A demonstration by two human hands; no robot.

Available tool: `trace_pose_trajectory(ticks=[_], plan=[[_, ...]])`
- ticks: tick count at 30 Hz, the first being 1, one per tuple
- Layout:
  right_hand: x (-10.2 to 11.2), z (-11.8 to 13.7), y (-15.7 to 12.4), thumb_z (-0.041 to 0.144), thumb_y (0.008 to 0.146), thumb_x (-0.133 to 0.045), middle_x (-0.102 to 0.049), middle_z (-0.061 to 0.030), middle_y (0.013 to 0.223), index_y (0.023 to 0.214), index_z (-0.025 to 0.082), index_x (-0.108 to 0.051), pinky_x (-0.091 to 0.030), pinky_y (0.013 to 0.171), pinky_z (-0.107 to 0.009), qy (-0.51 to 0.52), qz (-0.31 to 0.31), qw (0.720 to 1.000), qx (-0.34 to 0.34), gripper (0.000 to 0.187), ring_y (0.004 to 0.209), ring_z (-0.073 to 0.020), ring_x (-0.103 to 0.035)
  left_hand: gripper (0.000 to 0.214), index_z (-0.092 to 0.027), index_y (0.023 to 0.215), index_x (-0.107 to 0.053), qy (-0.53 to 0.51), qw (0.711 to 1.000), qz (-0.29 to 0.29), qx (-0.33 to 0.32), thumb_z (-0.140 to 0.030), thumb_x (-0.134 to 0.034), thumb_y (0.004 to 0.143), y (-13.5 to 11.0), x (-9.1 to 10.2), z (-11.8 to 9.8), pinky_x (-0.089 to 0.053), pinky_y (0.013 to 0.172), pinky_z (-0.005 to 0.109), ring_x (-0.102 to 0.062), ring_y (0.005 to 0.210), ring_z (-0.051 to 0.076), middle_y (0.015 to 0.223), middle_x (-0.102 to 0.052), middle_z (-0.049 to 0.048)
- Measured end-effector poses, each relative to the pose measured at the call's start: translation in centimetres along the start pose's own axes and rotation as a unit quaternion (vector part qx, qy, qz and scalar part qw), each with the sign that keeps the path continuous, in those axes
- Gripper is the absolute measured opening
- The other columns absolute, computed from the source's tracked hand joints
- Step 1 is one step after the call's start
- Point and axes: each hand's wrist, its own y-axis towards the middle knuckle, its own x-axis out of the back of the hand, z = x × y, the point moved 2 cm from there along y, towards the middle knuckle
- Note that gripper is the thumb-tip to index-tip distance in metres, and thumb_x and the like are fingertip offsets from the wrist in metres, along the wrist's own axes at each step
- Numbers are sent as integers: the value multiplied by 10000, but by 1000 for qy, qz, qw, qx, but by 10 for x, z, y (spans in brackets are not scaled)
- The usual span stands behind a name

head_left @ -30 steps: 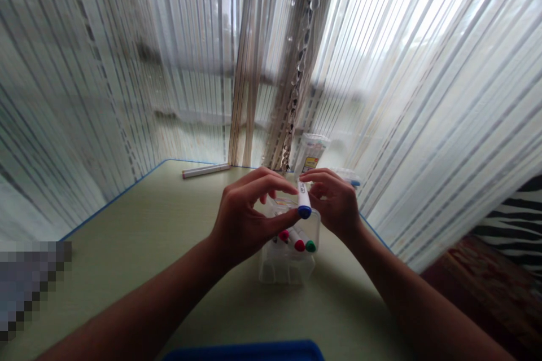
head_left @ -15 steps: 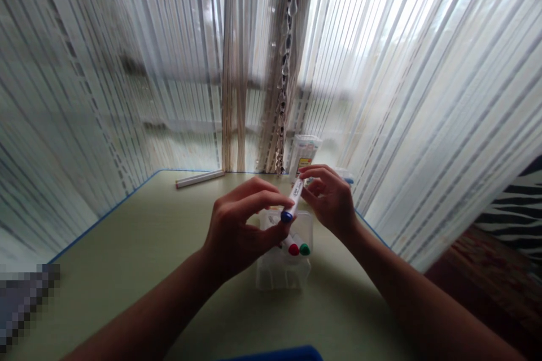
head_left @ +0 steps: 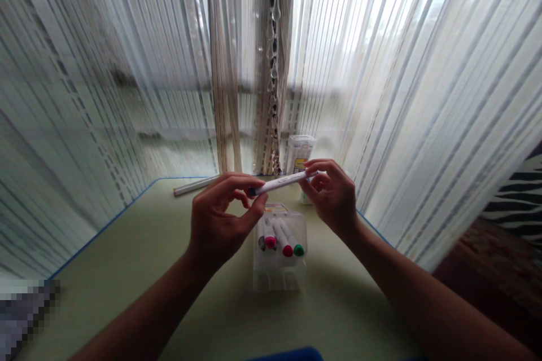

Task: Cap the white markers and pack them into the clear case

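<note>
A white marker (head_left: 282, 181) with a dark blue end is held up between both hands, nearly level and slightly higher on the right. My left hand (head_left: 224, 208) pinches its blue end with thumb and fingers. At the opposite end, the fingertips of my right hand (head_left: 332, 194) close on the marker. Below it on the table sits an open clear plastic case (head_left: 279, 282). Inside lie several white markers, among them ones with a pink end (head_left: 270, 242), a red end (head_left: 287, 250) and a green end (head_left: 298, 250).
White markers (head_left: 195, 185) lie at the table's far left. A clear box with a yellow label (head_left: 300, 152) stands at the back, partly behind my right hand. String curtains (head_left: 169, 67) hang beyond the pale green table (head_left: 139, 254). A blue object (head_left: 292, 354) shows at the near edge.
The marker has turned from pointing away to lying nearly crosswise. My left hand has shifted left and up, uncovering the pink-ended marker in the case.
</note>
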Motion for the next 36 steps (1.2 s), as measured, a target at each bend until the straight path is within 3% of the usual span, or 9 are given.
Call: trace_pose_trajectory(ticks=[10,17,23,28,32,36], plan=[[-2,-1,-2,200,834,-740,-656,-7,923,875,210,-631,-460,484,-236,-23,7,1000,-8,116,544,-70,-541,221,-140,962,-737,-42,989,-62,129,-201,-813,763,6,5,24,-623,762,275,-730,784,157,866,-764,44],[-5,3,-3,256,840,-747,-689,-21,877,949,203,-694,-478,482,-245,-20,46,998,-26,132,528,-77,-548,273,-121,983,-704,-52,983,-73,161,-244,-812,765,10,12,39,-616,728,276,-705,735,139,865,-739,46],[-9,6,-1,314,786,-807,-727,-42,862,938,188,-712,-470,444,-247,96,41,988,-112,219,509,-85,-564,283,-146,1013,-710,41,988,16,148,-353,-759,827,5,15,56,-595,701,275,-701,785,164,894,-733,58],[-11,5,1,303,705,-870,-723,-8,732,955,193,-742,-475,415,-246,175,54,968,-173,302,470,-89,-555,232,-176,1056,-743,161,981,100,46,-330,-691,889,2,12,49,-572,794,329,-707,838,193,974,-764,75],[-12,8,2,274,685,-881,-708,4,713,962,185,-763,-463,400,-232,219,91,950,-201,315,454,-73,-539,214,-169,1092,-730,164,975,149,4,-264,-635,926,1,7,42,-551,885,341,-718,932,207,1019,-764,86],[-12,11,2,284,673,-892,-709,2,679,994,185,-783,-415,373,-216,250,118,932,-233,353,439,-76,-545,165,-171,1048,-711,171,973,157,4,-219,-626,915,0,4,43,-557,858,337,-715,909,212,987,-756,79]])
